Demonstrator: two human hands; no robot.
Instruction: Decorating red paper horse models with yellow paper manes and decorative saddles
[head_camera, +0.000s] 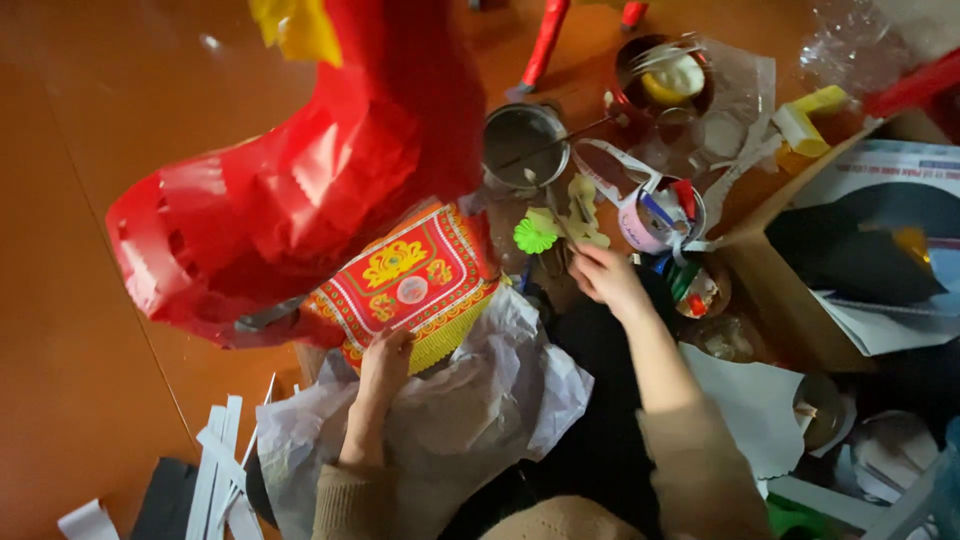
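Red paper figure (300, 190) already covered in fringed paper. Printed red-and-gold panel (410, 280) pressed against its flank by left hand (385, 365) — fingers closed on lower edge. Right hand (605, 278) curled among cut-out paper flowers (560, 225) — actual grip unclear. Panel apparently unfixed; flowers unattached.

1. Cardboard box (770, 290), brown, open at the right of the floor; its flap slants up toward the right edge.
2. Printed sheet (890, 165), white and pale blue with a dark picture, lying in the box mouth.
3. Decorated paper panel (410, 275), rectangular, red with gold ornament and yellow fringe, centre; left hand (385, 365) touches its lower edge.
4. Clear plastic wrapper (740, 85), crumpled, upper right.
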